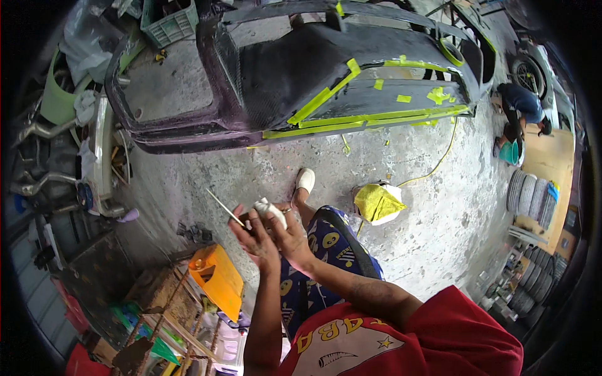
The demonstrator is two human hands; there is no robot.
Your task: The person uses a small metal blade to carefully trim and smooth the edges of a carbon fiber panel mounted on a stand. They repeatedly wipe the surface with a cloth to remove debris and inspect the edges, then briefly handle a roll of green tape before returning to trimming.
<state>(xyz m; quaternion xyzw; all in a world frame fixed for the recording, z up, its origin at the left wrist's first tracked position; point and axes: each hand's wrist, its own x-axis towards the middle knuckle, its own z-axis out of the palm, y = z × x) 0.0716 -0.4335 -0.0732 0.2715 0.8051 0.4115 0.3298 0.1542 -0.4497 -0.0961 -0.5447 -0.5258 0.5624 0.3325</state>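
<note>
My left hand point(258, 243) is closed on a thin, pale, stick-like tool point(221, 203) that points up and to the left. It looks narrow from here, so its exact kind does not show. Close against it, my right hand point(292, 239) has its fingers curled round a crumpled white wad point(271, 212), perhaps cloth or paper. Both hands meet in front of my body, and their fingers partly hide what they hold. Beyond them, on the floor, lies a large dark car bumper point(269, 81) with strips of yellow-green tape point(326, 97) on it.
A yellow cloth point(379, 203) covers a white bundle on the concrete floor. An orange plastic container point(216, 279) tops a cluttered rack at lower left. Metal pipes point(44, 178) line the left side. At right, a crouching person point(523, 106) is near a teal bucket point(509, 151) and stacked tyres point(533, 195).
</note>
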